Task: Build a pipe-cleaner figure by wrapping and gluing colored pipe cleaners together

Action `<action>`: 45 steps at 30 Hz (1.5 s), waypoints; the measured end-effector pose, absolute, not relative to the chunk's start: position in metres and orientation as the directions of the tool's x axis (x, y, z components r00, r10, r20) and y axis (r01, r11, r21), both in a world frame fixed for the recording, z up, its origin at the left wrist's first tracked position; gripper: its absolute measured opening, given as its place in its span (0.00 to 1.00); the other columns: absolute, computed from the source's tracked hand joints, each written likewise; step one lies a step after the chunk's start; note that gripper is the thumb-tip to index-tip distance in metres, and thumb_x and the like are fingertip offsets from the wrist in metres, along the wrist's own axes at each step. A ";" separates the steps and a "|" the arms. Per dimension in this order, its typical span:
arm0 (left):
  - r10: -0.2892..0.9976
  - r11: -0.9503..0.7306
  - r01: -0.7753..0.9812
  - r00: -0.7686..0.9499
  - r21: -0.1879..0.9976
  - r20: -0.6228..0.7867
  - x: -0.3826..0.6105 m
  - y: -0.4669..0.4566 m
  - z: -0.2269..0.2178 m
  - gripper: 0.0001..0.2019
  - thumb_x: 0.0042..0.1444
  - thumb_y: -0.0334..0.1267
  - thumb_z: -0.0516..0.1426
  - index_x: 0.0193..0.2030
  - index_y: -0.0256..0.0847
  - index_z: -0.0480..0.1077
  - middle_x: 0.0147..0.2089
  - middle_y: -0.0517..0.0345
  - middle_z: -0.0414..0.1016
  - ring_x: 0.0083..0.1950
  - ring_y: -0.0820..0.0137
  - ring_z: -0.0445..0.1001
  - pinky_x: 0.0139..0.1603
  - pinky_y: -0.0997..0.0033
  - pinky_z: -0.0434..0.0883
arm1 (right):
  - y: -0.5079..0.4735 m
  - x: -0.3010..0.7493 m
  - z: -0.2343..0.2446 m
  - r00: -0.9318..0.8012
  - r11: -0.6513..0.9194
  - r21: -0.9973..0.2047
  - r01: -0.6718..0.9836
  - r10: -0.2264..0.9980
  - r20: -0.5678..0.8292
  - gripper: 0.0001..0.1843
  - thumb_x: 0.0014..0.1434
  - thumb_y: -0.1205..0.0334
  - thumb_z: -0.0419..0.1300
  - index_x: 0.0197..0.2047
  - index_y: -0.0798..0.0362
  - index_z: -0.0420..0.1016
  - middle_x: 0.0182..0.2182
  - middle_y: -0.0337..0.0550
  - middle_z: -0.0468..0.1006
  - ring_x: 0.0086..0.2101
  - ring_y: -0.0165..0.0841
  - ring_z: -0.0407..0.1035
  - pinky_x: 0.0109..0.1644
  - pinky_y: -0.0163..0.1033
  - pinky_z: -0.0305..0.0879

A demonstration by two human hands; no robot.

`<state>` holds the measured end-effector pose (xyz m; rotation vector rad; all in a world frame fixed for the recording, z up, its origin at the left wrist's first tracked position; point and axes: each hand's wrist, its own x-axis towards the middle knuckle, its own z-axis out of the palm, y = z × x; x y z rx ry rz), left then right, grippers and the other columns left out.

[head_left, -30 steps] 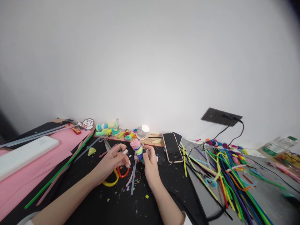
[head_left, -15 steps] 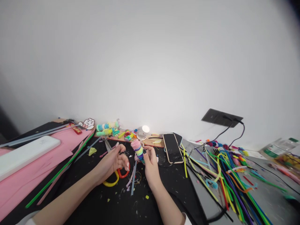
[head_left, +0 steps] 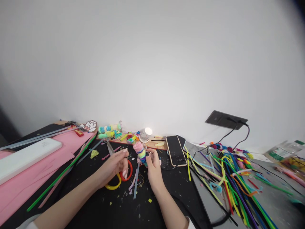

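My right hand (head_left: 152,168) is closed round a small roll of coiled pipe cleaners (head_left: 141,152), pink on top with yellow, green and blue bands, held upright over the black mat. My left hand (head_left: 113,165) rests on a pair of scissors (head_left: 119,176) with one red and one yellow handle loop. Its fingers curl down into the red loop. The scissor blades (head_left: 109,147) point away from me. Thin pink and grey strands hang from the roll down to the mat.
A phone (head_left: 175,150) lies face up right of my hands. A big heap of coloured pipe cleaners (head_left: 233,181) covers the grey board on the right. Pink paper (head_left: 28,178), a white case (head_left: 23,157) and long green and grey sticks lie left. Finished coils (head_left: 109,131) sit by the wall.
My left hand has dropped from beside the roll down onto the scissors, fingers curling into the red handle. My right hand and the roll have stayed put.
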<state>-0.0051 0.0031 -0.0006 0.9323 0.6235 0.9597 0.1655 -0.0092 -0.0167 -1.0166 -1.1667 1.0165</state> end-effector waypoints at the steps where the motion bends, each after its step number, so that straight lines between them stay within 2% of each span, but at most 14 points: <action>1: 0.883 0.263 -0.406 0.467 0.875 -0.048 -0.005 0.003 -0.001 0.15 0.60 0.50 0.51 0.28 0.43 0.57 0.11 0.67 0.65 0.12 0.74 0.65 0.17 0.78 0.61 | -0.009 0.165 -0.017 0.110 0.231 -0.969 -0.085 0.969 0.222 0.14 0.59 0.51 0.56 0.44 0.50 0.64 0.33 0.40 0.74 0.33 0.34 0.68 0.40 0.39 0.63; 5: 0.877 0.269 -0.405 0.478 0.874 -0.049 -0.005 0.004 -0.005 0.22 0.60 0.56 0.47 0.24 0.43 0.53 0.07 0.70 0.56 0.08 0.77 0.57 0.14 0.79 0.54 | -0.009 0.166 -0.017 0.113 0.225 -0.972 -0.069 0.970 0.217 0.13 0.59 0.51 0.55 0.44 0.50 0.64 0.33 0.40 0.73 0.33 0.34 0.68 0.38 0.38 0.63; 9: 0.870 0.304 -0.393 0.486 0.868 -0.084 -0.004 0.006 -0.005 0.24 0.58 0.62 0.44 0.25 0.43 0.54 0.09 0.67 0.60 0.10 0.74 0.61 0.14 0.77 0.57 | -0.010 0.166 -0.015 0.110 0.218 -0.973 -0.069 0.972 0.210 0.14 0.59 0.51 0.55 0.44 0.50 0.64 0.32 0.40 0.74 0.33 0.35 0.68 0.38 0.39 0.63; 11: 0.872 0.312 -0.391 0.480 0.866 -0.098 -0.004 0.005 -0.003 0.21 0.58 0.60 0.48 0.28 0.44 0.56 0.11 0.67 0.63 0.11 0.74 0.62 0.14 0.77 0.57 | -0.010 0.166 -0.014 0.108 0.218 -0.973 -0.076 0.972 0.209 0.14 0.59 0.51 0.55 0.43 0.50 0.64 0.33 0.40 0.73 0.33 0.35 0.68 0.38 0.39 0.63; 14: 0.887 0.269 -0.356 0.454 0.895 -0.086 -0.003 0.004 0.001 0.15 0.56 0.51 0.56 0.30 0.44 0.57 0.12 0.69 0.65 0.12 0.75 0.61 0.14 0.80 0.58 | -0.010 0.166 -0.015 0.104 0.222 -0.972 -0.082 0.972 0.213 0.13 0.59 0.51 0.55 0.44 0.49 0.64 0.33 0.40 0.73 0.33 0.35 0.68 0.39 0.39 0.64; 16: 0.896 0.230 -0.315 0.437 0.921 -0.075 -0.003 0.003 0.002 0.14 0.56 0.48 0.57 0.31 0.43 0.57 0.12 0.69 0.66 0.11 0.77 0.60 0.13 0.81 0.58 | -0.009 0.166 -0.016 0.101 0.225 -0.971 -0.086 0.971 0.216 0.13 0.59 0.51 0.55 0.44 0.49 0.64 0.33 0.40 0.73 0.33 0.35 0.68 0.39 0.39 0.64; 20: 0.930 0.193 -0.277 0.359 0.941 -0.085 -0.003 0.004 -0.003 0.14 0.59 0.52 0.51 0.34 0.42 0.60 0.11 0.70 0.64 0.08 0.78 0.54 0.11 0.81 0.52 | -0.010 0.166 -0.017 0.106 0.227 -0.970 -0.089 0.970 0.217 0.13 0.59 0.52 0.55 0.44 0.50 0.64 0.34 0.40 0.74 0.34 0.34 0.69 0.40 0.39 0.64; 23: 0.933 0.195 -0.264 0.348 0.945 -0.096 -0.004 0.004 -0.005 0.16 0.60 0.53 0.49 0.31 0.42 0.59 0.09 0.70 0.61 0.08 0.79 0.51 0.12 0.80 0.50 | -0.010 0.166 -0.015 0.109 0.215 -0.974 -0.079 0.973 0.205 0.14 0.59 0.51 0.55 0.44 0.50 0.64 0.34 0.41 0.74 0.35 0.35 0.69 0.40 0.39 0.64; 28: 0.911 0.220 -0.297 0.402 0.929 -0.087 -0.005 0.004 -0.004 0.19 0.60 0.55 0.47 0.27 0.43 0.56 0.08 0.70 0.59 0.07 0.80 0.52 0.15 0.79 0.54 | -0.010 0.165 -0.013 0.110 0.226 -0.969 -0.096 0.970 0.215 0.15 0.58 0.49 0.56 0.43 0.50 0.64 0.32 0.39 0.74 0.33 0.34 0.69 0.40 0.39 0.65; 33: 0.909 0.240 -0.292 0.402 0.926 -0.109 -0.004 0.005 -0.003 0.21 0.60 0.59 0.44 0.29 0.44 0.55 0.09 0.69 0.60 0.08 0.78 0.53 0.11 0.80 0.46 | -0.011 0.165 -0.012 0.117 0.222 -0.971 -0.091 0.970 0.211 0.14 0.58 0.50 0.56 0.43 0.50 0.64 0.33 0.40 0.74 0.34 0.35 0.69 0.39 0.38 0.64; 39: 0.904 0.210 -0.243 0.418 0.947 -0.093 -0.004 0.003 0.003 0.15 0.59 0.50 0.53 0.29 0.43 0.57 0.11 0.69 0.63 0.08 0.80 0.53 0.11 0.82 0.48 | -0.011 0.165 -0.012 0.114 0.214 -0.972 -0.098 0.973 0.203 0.14 0.58 0.50 0.56 0.43 0.50 0.64 0.31 0.39 0.73 0.31 0.34 0.69 0.37 0.38 0.64; 45: 0.918 0.212 -0.242 0.382 0.947 -0.108 -0.004 0.003 0.000 0.15 0.60 0.50 0.51 0.29 0.42 0.61 0.09 0.69 0.61 0.07 0.80 0.50 0.11 0.79 0.48 | -0.011 0.165 -0.012 0.120 0.219 -0.973 -0.067 0.970 0.210 0.13 0.59 0.51 0.55 0.43 0.50 0.65 0.32 0.40 0.74 0.32 0.34 0.69 0.36 0.37 0.64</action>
